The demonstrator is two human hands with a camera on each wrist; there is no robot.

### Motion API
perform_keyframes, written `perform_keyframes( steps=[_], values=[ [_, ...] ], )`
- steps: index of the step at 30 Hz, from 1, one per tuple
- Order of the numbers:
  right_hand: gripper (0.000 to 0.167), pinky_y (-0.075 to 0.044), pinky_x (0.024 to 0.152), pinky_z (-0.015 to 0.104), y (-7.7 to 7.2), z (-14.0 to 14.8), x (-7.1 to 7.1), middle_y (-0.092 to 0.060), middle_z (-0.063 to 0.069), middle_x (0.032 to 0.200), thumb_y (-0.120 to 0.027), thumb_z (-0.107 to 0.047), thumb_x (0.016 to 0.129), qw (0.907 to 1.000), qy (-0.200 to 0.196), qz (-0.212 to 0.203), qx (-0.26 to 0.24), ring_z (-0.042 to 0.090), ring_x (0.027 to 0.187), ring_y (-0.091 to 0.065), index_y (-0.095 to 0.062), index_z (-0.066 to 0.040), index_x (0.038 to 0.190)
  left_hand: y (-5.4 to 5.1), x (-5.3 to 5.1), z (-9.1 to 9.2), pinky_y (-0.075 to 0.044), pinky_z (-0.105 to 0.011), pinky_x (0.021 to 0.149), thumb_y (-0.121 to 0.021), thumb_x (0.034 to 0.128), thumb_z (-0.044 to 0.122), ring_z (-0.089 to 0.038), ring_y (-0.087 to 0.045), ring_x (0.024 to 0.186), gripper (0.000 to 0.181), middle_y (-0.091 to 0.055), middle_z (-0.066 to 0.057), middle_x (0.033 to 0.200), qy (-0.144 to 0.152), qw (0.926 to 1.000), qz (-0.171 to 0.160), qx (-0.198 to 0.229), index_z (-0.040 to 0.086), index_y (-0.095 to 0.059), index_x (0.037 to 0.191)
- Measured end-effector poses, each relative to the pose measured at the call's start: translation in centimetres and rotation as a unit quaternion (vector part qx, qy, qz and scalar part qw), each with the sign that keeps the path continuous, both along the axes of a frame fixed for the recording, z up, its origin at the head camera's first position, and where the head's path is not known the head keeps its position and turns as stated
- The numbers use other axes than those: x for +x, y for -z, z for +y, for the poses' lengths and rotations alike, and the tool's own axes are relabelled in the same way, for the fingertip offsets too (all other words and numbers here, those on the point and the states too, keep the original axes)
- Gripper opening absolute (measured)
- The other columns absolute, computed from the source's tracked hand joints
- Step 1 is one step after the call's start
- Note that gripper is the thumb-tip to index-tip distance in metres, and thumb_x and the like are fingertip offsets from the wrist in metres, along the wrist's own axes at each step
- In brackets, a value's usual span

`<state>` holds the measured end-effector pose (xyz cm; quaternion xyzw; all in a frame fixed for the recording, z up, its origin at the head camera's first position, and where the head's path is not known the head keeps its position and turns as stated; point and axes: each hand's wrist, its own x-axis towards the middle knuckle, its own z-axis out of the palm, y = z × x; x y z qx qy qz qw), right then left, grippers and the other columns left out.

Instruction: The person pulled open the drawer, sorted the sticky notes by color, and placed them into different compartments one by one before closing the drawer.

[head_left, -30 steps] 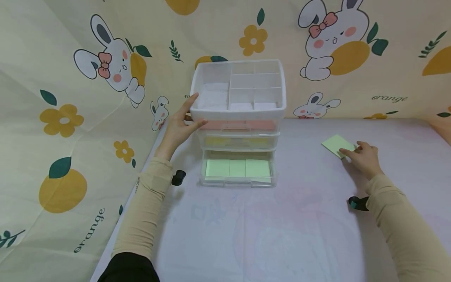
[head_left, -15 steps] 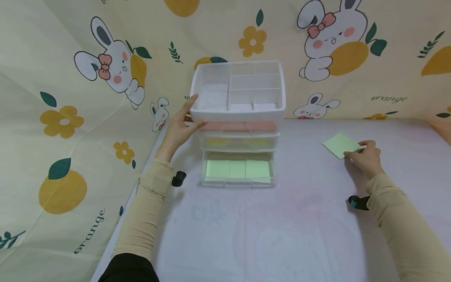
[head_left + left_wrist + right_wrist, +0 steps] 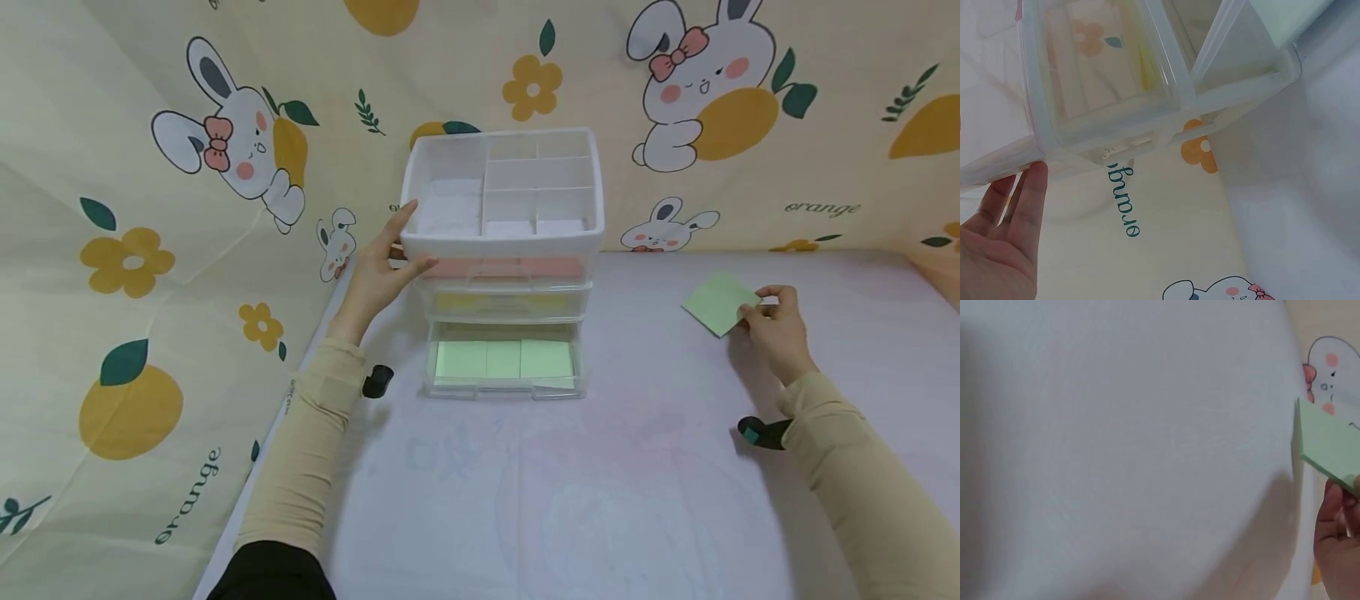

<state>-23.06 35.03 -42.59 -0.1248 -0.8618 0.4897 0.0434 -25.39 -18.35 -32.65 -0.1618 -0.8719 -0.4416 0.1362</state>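
Observation:
A small drawer organizer [image 3: 501, 243] with a white compartment tray on top stands at the back of the table. My left hand [image 3: 373, 279] rests on its left front corner, thumb at the front, fingers along the side; in the left wrist view the fingers [image 3: 1030, 203] look nearly straight against it. The clear bottom drawer [image 3: 506, 389] is pulled out and holds green sticky notes [image 3: 480, 360] in a row. To the right, my right hand [image 3: 780, 333] pinches a green sticky note pad [image 3: 717, 305] by its near right edge. In the right wrist view the pad shows some thickness.
The two upper drawers sit pushed in, with a pink layer [image 3: 510, 267] above and a yellow one [image 3: 506, 300] below. A white cloth covers the table [image 3: 555, 500]. Patterned cloth [image 3: 465, 67] with rabbits and oranges hangs behind and at the left.
The right hand's fingers have shifted along the green pad to its right corner, and more of the pad's face shows. The left hand keeps its place on the organizer.

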Motion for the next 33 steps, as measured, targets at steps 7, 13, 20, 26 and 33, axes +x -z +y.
perform_keyframes(
  steps=[7, 13, 20, 26, 33],
  values=[
    [0.026, -0.047, 0.063, 0.007, -1.3, -0.5, 0.9, -0.051, -0.016, 0.076, -0.049, -0.011, 0.095, 0.9918, -0.02, 0.084, -0.095, -0.006, 0.064, -0.053, -0.035, -0.031, 0.104, -0.1, 0.0, -0.1, -0.054, -0.04, 0.081, -0.071, 0.0805, 0.036, -0.026, -0.061, 0.096, 0.075, -0.053, -0.013, 0.132, 0.0, 1.0, -0.001, -0.002, 0.048, -0.028, 0.141],
    [0.028, -0.048, 0.063, 0.008, -2.1, -1.4, 1.4, -0.059, -0.011, 0.073, -0.054, -0.003, 0.091, 0.9622, -0.069, 0.156, -0.212, 0.0, 0.063, -0.057, -0.04, -0.02, 0.108, 0.0, -0.1, -0.2, -0.054, -0.04, 0.081, -0.071, 0.0801, 0.035, -0.027, -0.061, 0.095, 0.076, -0.053, -0.014, 0.131, -0.001, 1.0, 0.006, -0.005, 0.047, -0.028, 0.142],
    [0.026, -0.051, 0.066, 0.014, -3.3, -3.7, 2.2, -0.061, 0.0, 0.077, -0.05, 0.012, 0.088, 0.9048, -0.175, 0.242, -0.303, 0.008, 0.07, -0.059, -0.049, -0.006, 0.107, 0.1, -0.2, -0.1, -0.053, -0.039, 0.081, -0.071, 0.0804, 0.034, -0.027, -0.061, 0.094, 0.076, -0.053, -0.014, 0.132, 0.0, 0.9999, 0.011, -0.007, 0.046, -0.028, 0.142],
    [0.024, -0.05, 0.067, 0.015, -4.5, -6.5, 2.6, -0.063, 0.001, 0.083, -0.049, 0.012, 0.088, 0.8952, -0.234, 0.255, -0.281, 0.009, 0.072, -0.058, -0.05, 0.0, 0.109, 0.1, -0.3, -0.2, -0.053, -0.039, 0.081, -0.072, 0.0804, 0.034, -0.027, -0.061, 0.093, 0.076, -0.053, -0.014, 0.131, 0.0, 0.9999, 0.013, -0.007, 0.046, -0.028, 0.142],
    [0.017, -0.051, 0.068, 0.015, -5.5, -10.6, 3.0, -0.063, -0.002, 0.09, -0.053, 0.009, 0.089, 0.9088, -0.249, 0.244, -0.229, 0.007, 0.072, -0.061, -0.055, 0.001, 0.104, 0.1, -0.2, 0.0, -0.053, -0.04, 0.081, -0.072, 0.0804, 0.034, -0.027, -0.061, 0.094, 0.076, -0.053, -0.014, 0.132, -0.002, 1.0, 0.008, -0.005, 0.046, -0.029, 0.142]
  ],
)
